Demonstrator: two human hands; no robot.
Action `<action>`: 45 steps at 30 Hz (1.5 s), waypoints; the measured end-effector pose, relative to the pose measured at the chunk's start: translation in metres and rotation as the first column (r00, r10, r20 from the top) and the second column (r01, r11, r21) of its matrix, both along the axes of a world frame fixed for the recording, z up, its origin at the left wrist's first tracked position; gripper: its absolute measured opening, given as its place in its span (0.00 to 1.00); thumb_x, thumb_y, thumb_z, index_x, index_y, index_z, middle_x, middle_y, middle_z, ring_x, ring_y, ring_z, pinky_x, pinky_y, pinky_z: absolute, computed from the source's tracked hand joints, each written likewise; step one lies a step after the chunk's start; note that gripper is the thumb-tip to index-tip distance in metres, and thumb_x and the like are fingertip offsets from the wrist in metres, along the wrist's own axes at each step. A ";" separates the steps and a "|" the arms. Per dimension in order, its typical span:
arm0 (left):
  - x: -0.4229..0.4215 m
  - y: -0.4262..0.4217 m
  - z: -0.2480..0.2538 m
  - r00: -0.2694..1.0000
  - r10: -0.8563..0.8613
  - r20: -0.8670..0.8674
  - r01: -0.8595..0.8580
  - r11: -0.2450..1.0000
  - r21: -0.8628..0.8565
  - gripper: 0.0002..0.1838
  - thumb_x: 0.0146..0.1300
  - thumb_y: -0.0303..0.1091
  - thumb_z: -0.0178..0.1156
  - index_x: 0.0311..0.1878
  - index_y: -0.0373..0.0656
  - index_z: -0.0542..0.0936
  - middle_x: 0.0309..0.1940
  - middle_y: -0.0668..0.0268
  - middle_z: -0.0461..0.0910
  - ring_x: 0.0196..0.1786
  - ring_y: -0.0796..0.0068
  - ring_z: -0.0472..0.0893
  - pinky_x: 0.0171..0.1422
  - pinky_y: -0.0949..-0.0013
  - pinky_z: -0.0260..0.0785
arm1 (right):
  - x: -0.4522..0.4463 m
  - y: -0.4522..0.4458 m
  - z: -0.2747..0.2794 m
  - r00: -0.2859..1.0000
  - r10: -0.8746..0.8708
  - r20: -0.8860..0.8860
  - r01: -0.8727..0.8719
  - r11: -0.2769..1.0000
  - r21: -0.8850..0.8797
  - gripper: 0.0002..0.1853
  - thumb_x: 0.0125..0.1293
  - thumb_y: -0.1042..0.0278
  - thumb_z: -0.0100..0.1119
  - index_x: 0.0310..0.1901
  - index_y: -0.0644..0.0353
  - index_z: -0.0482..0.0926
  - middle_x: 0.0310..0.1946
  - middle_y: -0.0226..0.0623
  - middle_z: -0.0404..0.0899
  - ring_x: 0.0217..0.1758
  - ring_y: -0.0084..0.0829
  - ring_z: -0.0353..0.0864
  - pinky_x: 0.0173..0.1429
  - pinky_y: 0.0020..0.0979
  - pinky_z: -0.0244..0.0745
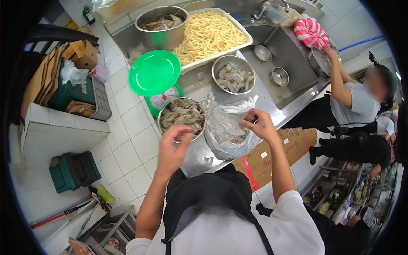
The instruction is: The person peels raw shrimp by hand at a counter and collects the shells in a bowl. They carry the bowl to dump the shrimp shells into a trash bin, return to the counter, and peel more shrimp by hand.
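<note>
A metal bowl heaped with raw, unpeeled grey shrimp [183,115] sits on the steel counter. At its near rim is my left hand [175,140], fingers curved and thumb apart, with nothing visible held. My right hand [258,125] is closed on a small greyish shrimp [251,117], partly hidden by the fingers. Below that hand stands an open plastic bag [227,127] with shrimp scraps inside. Farther back, a second metal bowl [215,70] contains paler, peeled-looking shrimp.
Behind are a tray of thick noodles [212,32], a steel pot [156,39] of shrimp and a green plate [154,73] above a scale [163,98]. To the right, a sink [293,59] holds small bowls; a co-worker [361,97] handles a metal pan there.
</note>
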State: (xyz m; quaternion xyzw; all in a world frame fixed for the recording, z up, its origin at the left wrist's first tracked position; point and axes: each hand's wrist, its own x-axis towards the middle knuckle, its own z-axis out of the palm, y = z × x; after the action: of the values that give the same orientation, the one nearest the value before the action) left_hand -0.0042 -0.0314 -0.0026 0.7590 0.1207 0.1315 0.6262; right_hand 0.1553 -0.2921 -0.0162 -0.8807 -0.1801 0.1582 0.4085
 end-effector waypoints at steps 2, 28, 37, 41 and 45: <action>0.008 -0.015 0.010 0.991 -0.095 0.089 0.072 0.968 0.241 0.14 0.61 0.34 0.61 0.46 0.36 0.78 0.42 0.59 0.79 0.41 0.64 0.80 0.48 0.67 0.70 | -0.001 0.014 0.027 1.000 0.002 0.003 -0.002 0.998 0.060 0.13 0.51 0.67 0.71 0.34 0.63 0.78 0.21 0.29 0.77 0.23 0.16 0.73 0.29 0.23 0.69; 0.005 0.026 0.009 0.948 0.174 -0.266 -0.163 0.985 0.060 0.13 0.71 0.38 0.49 0.39 0.36 0.76 0.28 0.60 0.76 0.32 0.74 0.74 0.42 0.69 0.64 | -0.021 0.170 0.023 0.710 0.509 0.487 -0.620 0.780 0.088 0.14 0.55 0.66 0.65 0.40 0.66 0.81 0.32 0.48 0.82 0.35 0.46 0.81 0.40 0.38 0.76; 0.003 0.025 -0.011 0.984 0.051 -0.173 -0.172 0.565 -0.807 0.13 0.74 0.41 0.44 0.36 0.43 0.71 0.20 0.77 0.65 0.30 0.80 0.69 0.37 0.74 0.63 | -0.026 0.172 0.007 0.679 0.458 0.574 -0.636 0.758 0.148 0.13 0.56 0.70 0.64 0.41 0.65 0.78 0.32 0.45 0.79 0.35 0.45 0.79 0.39 0.38 0.75; -0.001 0.028 -0.008 0.978 -0.014 -0.207 -0.191 0.330 -0.924 0.13 0.74 0.42 0.44 0.36 0.45 0.71 0.20 0.78 0.66 0.30 0.79 0.70 0.38 0.73 0.63 | -0.026 0.174 0.004 0.653 0.443 0.615 -0.644 0.752 0.141 0.12 0.55 0.72 0.64 0.41 0.65 0.77 0.32 0.45 0.79 0.35 0.44 0.79 0.39 0.38 0.74; -0.003 0.033 -0.011 0.987 -0.062 -0.149 -0.137 0.165 -0.977 0.12 0.73 0.42 0.43 0.36 0.47 0.70 0.20 0.79 0.66 0.31 0.79 0.70 0.38 0.73 0.62 | -0.027 0.176 0.004 0.661 0.432 0.614 -0.632 0.762 0.144 0.12 0.55 0.73 0.64 0.41 0.65 0.77 0.32 0.44 0.78 0.36 0.43 0.79 0.39 0.38 0.74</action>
State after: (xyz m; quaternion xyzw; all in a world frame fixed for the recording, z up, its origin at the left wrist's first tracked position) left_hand -0.0070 0.0016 -0.0138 0.1793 0.2435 -0.0212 0.9530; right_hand 0.1283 -0.1158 -0.0124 -0.7075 -0.5672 -0.0197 0.4212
